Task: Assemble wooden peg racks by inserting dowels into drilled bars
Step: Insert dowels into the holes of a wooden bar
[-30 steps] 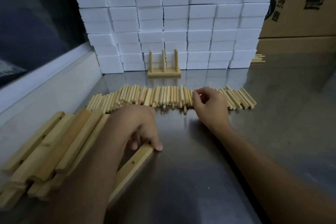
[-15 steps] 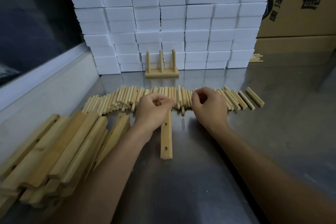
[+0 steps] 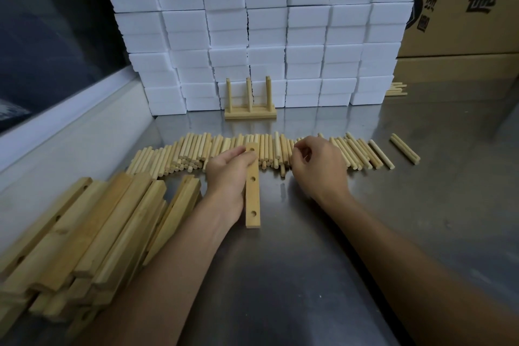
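My left hand [image 3: 228, 174] grips a drilled wooden bar [image 3: 252, 194] that points away from me, its three holes facing up and its far end over the dowels. A long row of loose dowels [image 3: 179, 153] lies across the metal table [image 3: 309, 275]. My right hand [image 3: 317, 167] rests on the right part of that row with fingers curled at a dowel; whether it holds one is hidden. A pile of drilled bars [image 3: 92, 233] lies at the left. A finished rack [image 3: 250, 102] with three upright pegs stands at the back.
A wall of white blocks [image 3: 266, 25] rises behind the rack. Cardboard boxes [image 3: 463, 8] stand at the back right, with a few dowels [image 3: 396, 90] at their foot. Two dowels [image 3: 405, 148] lie apart at the row's right end. A white ledge [image 3: 64, 112] borders the left.
My left hand took one bar from the pile, carried it to the middle and turned it holes-up against the dowel row. My right hand stayed on the dowels; two dowels rolled off to the right.
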A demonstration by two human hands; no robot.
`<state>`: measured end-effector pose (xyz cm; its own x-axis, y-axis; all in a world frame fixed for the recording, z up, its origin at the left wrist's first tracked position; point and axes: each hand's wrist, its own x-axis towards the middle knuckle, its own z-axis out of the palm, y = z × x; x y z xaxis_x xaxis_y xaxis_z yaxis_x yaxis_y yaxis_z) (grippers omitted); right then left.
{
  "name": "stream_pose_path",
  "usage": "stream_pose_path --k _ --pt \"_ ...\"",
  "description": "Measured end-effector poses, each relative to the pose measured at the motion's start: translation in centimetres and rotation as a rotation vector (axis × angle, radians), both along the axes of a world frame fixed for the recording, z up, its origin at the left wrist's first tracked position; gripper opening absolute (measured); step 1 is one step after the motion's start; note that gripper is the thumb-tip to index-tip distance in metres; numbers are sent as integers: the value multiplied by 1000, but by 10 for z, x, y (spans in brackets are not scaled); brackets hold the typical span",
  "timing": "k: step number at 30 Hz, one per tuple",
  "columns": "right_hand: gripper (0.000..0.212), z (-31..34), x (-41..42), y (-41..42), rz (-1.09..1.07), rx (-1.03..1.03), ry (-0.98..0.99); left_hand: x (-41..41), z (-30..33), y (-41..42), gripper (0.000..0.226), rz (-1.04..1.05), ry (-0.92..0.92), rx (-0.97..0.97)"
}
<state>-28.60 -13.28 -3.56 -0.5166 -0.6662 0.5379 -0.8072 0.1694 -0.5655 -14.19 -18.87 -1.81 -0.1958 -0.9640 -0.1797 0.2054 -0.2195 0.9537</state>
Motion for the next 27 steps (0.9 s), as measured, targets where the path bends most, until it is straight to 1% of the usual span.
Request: stream_pose_path --k 2,3,5,8,11,13,15,17,20,24,27 --pt "17 0 0 -1 -6 14 9 1 0 0 27 -13 94 27" --pt "17 0 0 -1 -5 17 23 1 0 1 23 -26 104 14" --pt "19 -1 0 -1 6 12 50 -1 -1 3 16 -54 57 -57" --pt "24 -4 2 -2 30 -1 95 -1 -5 4 16 -92 11 -157" --pt "30 -6 4 -3 54 12 157 3 -6 3 22 -124 115 -121" --pt "37 -8 4 -4 77 60 199 5 -6 3 24 -135 148 -91" --pt "49 -10 4 -5 111 163 249 5 -6 4 20 -156 159 -94" --pt "55 -12 4 -6 131 259 298 4 -6 6 16 -181 179 -111" --pt "50 -14 5 -6 135 283 322 4 -7 6 14 -189 184 -130" --pt "39 -11 7 -4 126 233 347 3 -8 4 14 -189 206 -117" --pt "26 -8 8 -2 123 179 352 3 -9 3 14 -187 180 -138"
